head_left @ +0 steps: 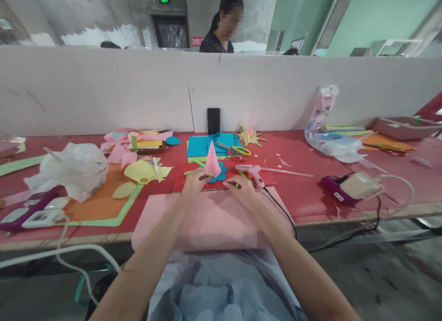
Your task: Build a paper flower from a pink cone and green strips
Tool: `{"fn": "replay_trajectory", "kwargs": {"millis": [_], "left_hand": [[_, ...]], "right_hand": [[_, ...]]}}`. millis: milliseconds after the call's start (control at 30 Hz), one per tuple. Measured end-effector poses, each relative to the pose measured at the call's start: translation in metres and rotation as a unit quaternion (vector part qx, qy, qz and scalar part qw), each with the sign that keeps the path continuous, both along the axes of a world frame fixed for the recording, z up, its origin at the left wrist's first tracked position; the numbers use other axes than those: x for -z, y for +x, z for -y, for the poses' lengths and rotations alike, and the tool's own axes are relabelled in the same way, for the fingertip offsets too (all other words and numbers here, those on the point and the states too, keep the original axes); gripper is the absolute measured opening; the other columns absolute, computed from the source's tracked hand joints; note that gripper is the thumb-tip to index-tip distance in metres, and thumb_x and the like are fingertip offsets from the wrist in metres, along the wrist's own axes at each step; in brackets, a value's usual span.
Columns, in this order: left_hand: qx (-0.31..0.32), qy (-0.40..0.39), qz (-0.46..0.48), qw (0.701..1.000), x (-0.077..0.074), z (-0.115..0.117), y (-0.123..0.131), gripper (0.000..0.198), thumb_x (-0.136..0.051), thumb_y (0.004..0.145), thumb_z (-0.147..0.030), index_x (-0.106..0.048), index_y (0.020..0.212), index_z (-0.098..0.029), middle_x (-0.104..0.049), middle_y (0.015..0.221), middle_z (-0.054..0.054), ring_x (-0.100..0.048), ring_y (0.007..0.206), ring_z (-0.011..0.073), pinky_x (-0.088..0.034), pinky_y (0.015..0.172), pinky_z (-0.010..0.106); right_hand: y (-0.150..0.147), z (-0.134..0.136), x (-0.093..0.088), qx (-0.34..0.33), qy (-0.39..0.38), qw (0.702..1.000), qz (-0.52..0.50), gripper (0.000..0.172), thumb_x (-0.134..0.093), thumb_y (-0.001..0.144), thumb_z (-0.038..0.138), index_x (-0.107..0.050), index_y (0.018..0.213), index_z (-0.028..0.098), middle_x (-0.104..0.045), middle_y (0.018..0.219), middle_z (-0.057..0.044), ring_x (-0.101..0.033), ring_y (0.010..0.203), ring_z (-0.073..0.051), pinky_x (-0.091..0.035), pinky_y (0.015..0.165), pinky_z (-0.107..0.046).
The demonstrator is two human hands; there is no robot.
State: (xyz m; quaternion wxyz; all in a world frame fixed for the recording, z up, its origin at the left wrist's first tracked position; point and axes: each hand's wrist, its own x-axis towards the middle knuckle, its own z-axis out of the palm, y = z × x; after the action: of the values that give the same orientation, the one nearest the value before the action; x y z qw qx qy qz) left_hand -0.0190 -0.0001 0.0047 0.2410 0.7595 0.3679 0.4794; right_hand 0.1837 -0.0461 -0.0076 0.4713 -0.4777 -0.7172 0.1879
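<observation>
A pink paper cone (pixel 212 160) stands upright on a blue flower-shaped cutout (pixel 221 172), which lies on a red sheet (pixel 183 176). My left hand (pixel 195 182) rests just left of the cone's base, fingers curled and touching it. My right hand (pixel 241 186) lies on the red sheet to the cone's right, fingers bent down near a pink glue gun (pixel 253 172). A large pink sheet (pixel 207 222) lies under both wrists, hanging over the table's front edge.
Scissors (pixel 236 150) lie on a teal sheet (pixel 203 144). A crumpled white plastic bag (pixel 71 169), orange and yellow paper sit left. A power adapter (pixel 357 186) with cables is right. A phone (pixel 213 120) leans on the white divider; a person stands behind it.
</observation>
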Motion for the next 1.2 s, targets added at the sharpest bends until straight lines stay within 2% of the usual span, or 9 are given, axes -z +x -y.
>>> {"fn": "replay_trajectory", "kwargs": {"millis": [167,400,933,1067,1200], "left_hand": [[0.033,0.040,-0.060,0.997,0.007,0.000,-0.001,0.010,-0.060,0.079,-0.024,-0.067,0.075,-0.018,-0.066,0.083,0.005,-0.062,0.080,0.0158,-0.050,0.073,0.027],[0.030,0.018,-0.117,0.993,0.014,-0.002,-0.006,0.007,-0.059,0.079,-0.020,-0.066,0.078,-0.019,-0.067,0.086,0.003,-0.061,0.086,0.0164,-0.047,0.078,0.027],[0.013,0.016,-0.179,0.984,0.015,-0.002,-0.004,0.012,-0.058,0.078,-0.018,-0.067,0.084,-0.022,-0.067,0.093,0.003,-0.061,0.091,0.0178,-0.046,0.086,0.031],[0.004,0.009,-0.180,0.984,0.014,-0.001,-0.002,0.011,-0.058,0.078,-0.018,-0.067,0.084,-0.022,-0.067,0.092,0.002,-0.061,0.089,0.0177,-0.046,0.085,0.031],[0.009,0.008,-0.181,0.983,0.011,0.002,-0.001,0.012,-0.058,0.078,-0.018,-0.067,0.085,-0.021,-0.067,0.094,0.004,-0.061,0.090,0.0176,-0.047,0.083,0.029]], "right_hand": [[0.001,0.001,-0.002,-0.009,-0.002,1.000,0.009,0.021,-0.057,0.082,0.038,-0.068,0.079,0.021,-0.067,0.077,-0.002,-0.057,0.065,-0.013,-0.044,0.061,-0.025],[-0.001,0.005,-0.006,-0.011,0.016,1.000,0.017,0.022,-0.056,0.082,0.039,-0.067,0.077,0.021,-0.066,0.072,-0.002,-0.057,0.063,-0.014,-0.044,0.060,-0.026],[-0.003,0.008,-0.012,-0.015,-0.014,0.999,0.047,0.021,-0.055,0.083,0.037,-0.067,0.080,0.021,-0.068,0.079,-0.002,-0.058,0.067,-0.014,-0.045,0.063,-0.027],[-0.005,0.009,-0.012,-0.001,0.017,0.997,0.080,0.021,-0.053,0.084,0.037,-0.067,0.083,0.021,-0.067,0.083,-0.004,-0.060,0.075,-0.017,-0.047,0.072,-0.031],[-0.007,0.009,-0.005,-0.014,0.065,0.989,0.135,0.027,-0.051,0.086,0.035,-0.062,0.107,0.022,-0.064,0.110,-0.007,-0.056,0.105,-0.021,-0.042,0.094,-0.037]]}}
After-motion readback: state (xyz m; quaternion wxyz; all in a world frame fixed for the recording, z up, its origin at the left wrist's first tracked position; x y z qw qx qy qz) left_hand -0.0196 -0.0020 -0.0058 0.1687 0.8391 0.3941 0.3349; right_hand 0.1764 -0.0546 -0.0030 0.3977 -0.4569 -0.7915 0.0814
